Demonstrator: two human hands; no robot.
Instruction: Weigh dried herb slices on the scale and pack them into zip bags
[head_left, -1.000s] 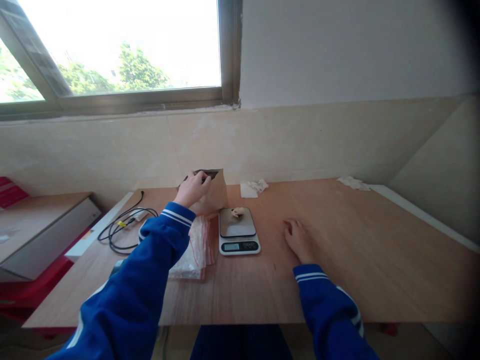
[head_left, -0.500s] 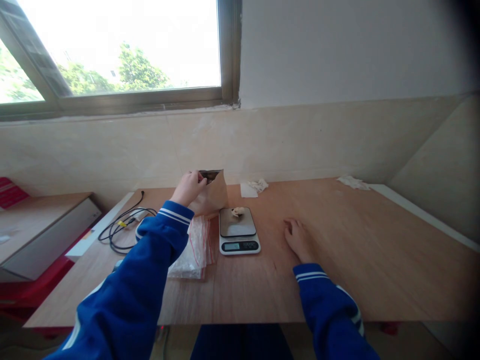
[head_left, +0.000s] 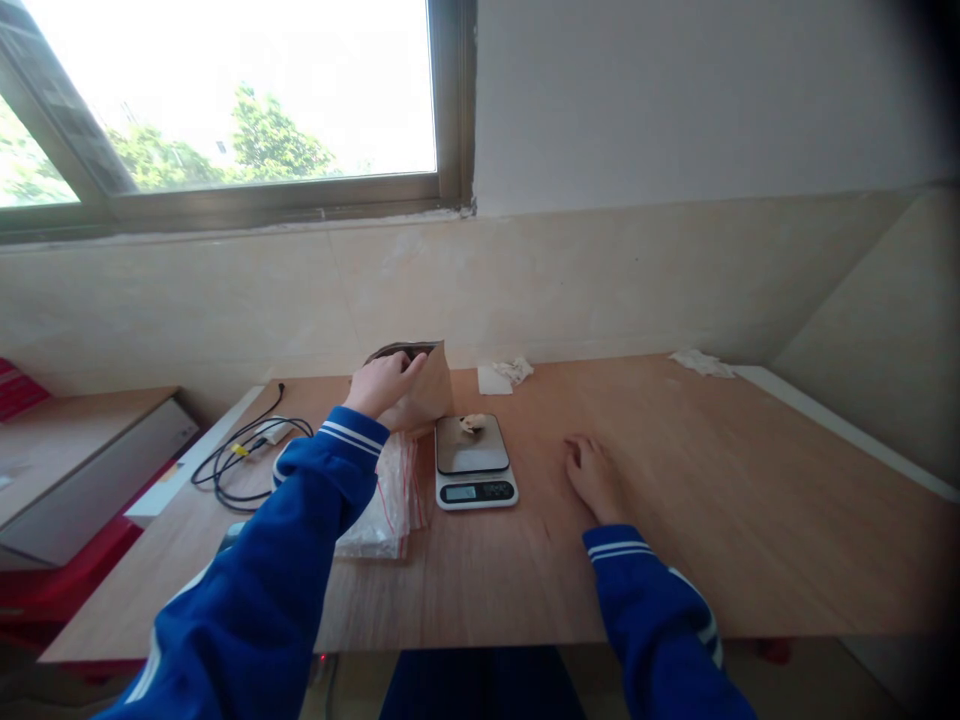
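A brown paper bag (head_left: 431, 390) stands upright near the wall with its mouth open. My left hand (head_left: 381, 382) is at that mouth, its fingertips dipping inside and hidden, so what they hold cannot be told. Right beside the bag is a white kitchen scale (head_left: 477, 497) with a lit display. On its plate lies a small pale, beige, irregular piece (head_left: 472, 424), perhaps dried mushroom. Clear zip bags (head_left: 379, 525) with red seals lie under my left forearm. My right hand (head_left: 594, 480) rests on the table to the scale's right, fingers loosely bent, holding nothing.
A black cable (head_left: 217, 470) with a white plug lies coiled at the left of the wooden table (head_left: 720, 500). Against the wall are a white paper (head_left: 493, 380) with a crumpled tissue (head_left: 517, 370) and another crumpled tissue (head_left: 703, 363) farther right.
My left hand has tilted over and reached further into the paper bag, whose mouth is spread wider. My right hand and the piece on the scale stay put.
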